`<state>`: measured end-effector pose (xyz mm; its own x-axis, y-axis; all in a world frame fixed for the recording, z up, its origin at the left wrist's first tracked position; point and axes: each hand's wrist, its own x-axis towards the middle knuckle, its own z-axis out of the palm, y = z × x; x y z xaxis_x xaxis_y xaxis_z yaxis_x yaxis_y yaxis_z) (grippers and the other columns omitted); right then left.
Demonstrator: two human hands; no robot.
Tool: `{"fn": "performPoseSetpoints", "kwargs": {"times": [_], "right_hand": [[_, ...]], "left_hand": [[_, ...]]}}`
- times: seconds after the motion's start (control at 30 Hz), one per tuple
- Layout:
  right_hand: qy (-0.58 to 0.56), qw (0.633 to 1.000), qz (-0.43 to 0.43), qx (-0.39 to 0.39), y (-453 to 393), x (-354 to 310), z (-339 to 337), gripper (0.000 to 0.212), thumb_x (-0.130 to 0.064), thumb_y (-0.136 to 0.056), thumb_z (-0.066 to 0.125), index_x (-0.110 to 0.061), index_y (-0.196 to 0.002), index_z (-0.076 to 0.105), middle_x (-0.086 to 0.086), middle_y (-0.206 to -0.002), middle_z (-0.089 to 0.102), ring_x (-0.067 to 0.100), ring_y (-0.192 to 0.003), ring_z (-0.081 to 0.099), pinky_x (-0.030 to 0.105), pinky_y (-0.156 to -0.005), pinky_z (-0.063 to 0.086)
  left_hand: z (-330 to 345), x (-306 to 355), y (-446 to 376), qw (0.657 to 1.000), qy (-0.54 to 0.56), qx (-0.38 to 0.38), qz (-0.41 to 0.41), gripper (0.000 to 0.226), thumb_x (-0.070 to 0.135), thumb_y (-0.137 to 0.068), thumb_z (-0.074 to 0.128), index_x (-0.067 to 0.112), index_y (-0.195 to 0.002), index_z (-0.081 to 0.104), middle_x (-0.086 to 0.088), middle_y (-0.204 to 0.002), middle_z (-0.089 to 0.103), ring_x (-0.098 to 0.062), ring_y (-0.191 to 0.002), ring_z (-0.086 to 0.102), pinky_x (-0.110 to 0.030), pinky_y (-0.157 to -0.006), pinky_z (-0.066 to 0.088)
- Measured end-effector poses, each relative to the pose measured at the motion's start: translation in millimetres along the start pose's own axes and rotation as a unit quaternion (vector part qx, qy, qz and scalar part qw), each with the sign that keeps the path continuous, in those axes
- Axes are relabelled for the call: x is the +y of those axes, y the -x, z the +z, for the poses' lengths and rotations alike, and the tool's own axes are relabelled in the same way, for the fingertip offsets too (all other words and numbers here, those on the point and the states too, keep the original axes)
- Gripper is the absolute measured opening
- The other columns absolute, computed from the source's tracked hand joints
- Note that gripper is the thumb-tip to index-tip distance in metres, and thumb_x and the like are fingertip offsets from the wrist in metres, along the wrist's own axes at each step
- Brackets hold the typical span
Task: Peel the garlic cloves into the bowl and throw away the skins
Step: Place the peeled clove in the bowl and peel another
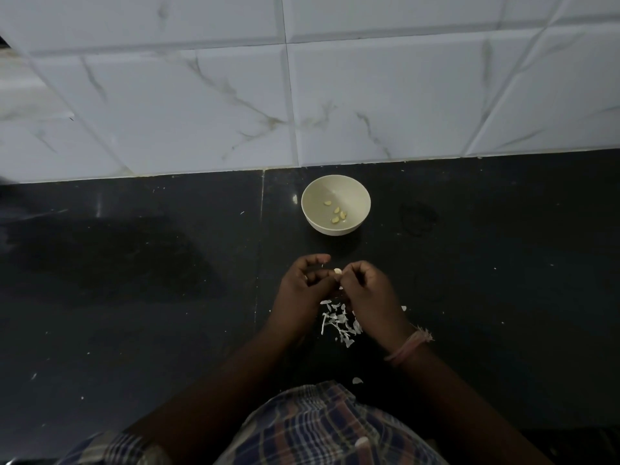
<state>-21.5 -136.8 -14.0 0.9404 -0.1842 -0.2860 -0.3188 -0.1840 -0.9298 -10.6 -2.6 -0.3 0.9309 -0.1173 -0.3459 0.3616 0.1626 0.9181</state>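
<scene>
Head view: both hands [339,286] pinched, seemingly on one pale garlic clove [337,271], papery skins [339,322] beneath, round bowl [335,226] beyond.

Dim light is seen throughout; the tiled wall [302,95] is lit brightest. A broad shadow is cast on the dark counter [134,263] at left. Tile lines are bent by wide-angle distortion.

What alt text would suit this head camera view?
Two hands, left hand and right hand, peel a garlic clove over a dark counter; a skin pile lies below, and a bowl beyond holds peeled cloves.
</scene>
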Motion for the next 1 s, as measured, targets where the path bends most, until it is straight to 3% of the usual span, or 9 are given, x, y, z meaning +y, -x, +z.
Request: {"fn": "performPoseSetpoints", "kwargs": {"times": [0.07,0.2,0.3,0.43,0.57,0.7,0.87,1.0], "right_hand": [[-0.037,0.999,0.007,0.009,0,-2,0,0.010,-0.025,-0.098,0.062,-0.018,-0.095,0.068,0.006,-0.085,0.074,0.018,-0.074,0.069,0.042,-0.069,0.057],[-0.054,0.998,-0.018,-0.010,3,-5,-4,0.012,-0.020,-0.092,0.073,-0.018,-0.104,0.073,0.003,-0.094,0.076,0.016,-0.085,0.073,0.030,-0.075,0.060],[-0.026,0.999,-0.027,-0.021,3,-7,-9,0.008,-0.012,-0.094,0.069,-0.013,-0.093,0.077,0.005,-0.083,0.076,0.020,-0.074,0.073,0.026,-0.067,0.059],[-0.004,0.999,-0.026,-0.040,-1,-5,-13,0.016,-0.008,-0.098,0.061,-0.009,-0.092,0.075,0.011,-0.075,0.074,0.028,-0.064,0.070,0.040,-0.065,0.059],[0.018,0.998,-0.025,-0.057,-1,-6,-16,0.021,-0.008,-0.101,0.056,-0.009,-0.088,0.073,0.001,-0.064,0.070,0.017,-0.053,0.062,0.028,-0.053,0.051],[-0.019,0.996,-0.020,-0.083,-1,-7,-22,0.020,-0.009,-0.101,0.056,-0.005,-0.088,0.071,0.015,-0.065,0.065,0.025,-0.052,0.057,0.033,-0.055,0.049],[-0.072,0.991,-0.019,-0.112,0,-10,-20,0.017,-0.002,-0.100,0.056,0.003,-0.092,0.070,0.012,-0.067,0.063,0.018,-0.053,0.057,0.027,-0.050,0.050],[-0.097,0.988,-0.018,-0.122,0,-12,-19,0.012,0.001,-0.097,0.059,0.004,-0.097,0.070,0.016,-0.074,0.066,0.022,-0.061,0.061,0.029,-0.055,0.055]], "left_hand": [[-1,0,-1,1.000,-0.022,0.006,0.007,0.035,0.002,-0.091,0.071,0.012,-0.121,0.059,-0.009,-0.089,0.078,-0.022,-0.081,0.075,-0.032,-0.075,0.061],[-6,-3,-5,0.992,-0.121,0.016,0.033,0.035,0.010,-0.089,0.076,0.018,-0.118,0.057,-0.005,-0.089,0.078,-0.021,-0.081,0.077,-0.035,-0.075,0.061],[-9,-4,-9,0.983,-0.176,0.011,0.042,0.037,0.015,-0.087,0.079,0.020,-0.114,0.055,-0.005,-0.087,0.078,-0.021,-0.080,0.076,-0.037,-0.076,0.060],[-12,-4,-15,0.980,-0.195,-0.028,0.019,0.036,0.015,-0.086,0.079,0.023,-0.113,0.056,-0.006,-0.091,0.077,-0.020,-0.082,0.074,-0.042,-0.082,0.058],[-17,-1,-17,0.988,-0.131,-0.081,-0.031,0.030,0.010,-0.088,0.076,0.014,-0.113,0.061,-0.013,-0.092,0.075,-0.022,-0.077,0.071,-0.045,-0.079,0.056],[-17,3,-15,0.988,0.018,-0.119,-0.093,0.019,-0.006,-0.092,0.063,0.002,-0.110,0.060,-0.013,-0.089,0.070,-0.018,-0.072,0.068,-0.028,-0.066,0.055],[-22,1,-11,0.970,0.103,-0.170,-0.143,0.014,0.000,-0.094,0.058,0.003,-0.106,0.065,-0.009,-0.088,0.067,-0.012,-0.073,0.063,-0.021,-0.066,0.054],[-20,-2,-11,0.967,0.139,-0.146,-0.155,0.020,0.003,-0.098,0.055,-0.002,-0.116,0.062,-0.010,-0.089,0.065,-0.012,-0.073,0.064,-0.022,-0.067,0.055]]}}
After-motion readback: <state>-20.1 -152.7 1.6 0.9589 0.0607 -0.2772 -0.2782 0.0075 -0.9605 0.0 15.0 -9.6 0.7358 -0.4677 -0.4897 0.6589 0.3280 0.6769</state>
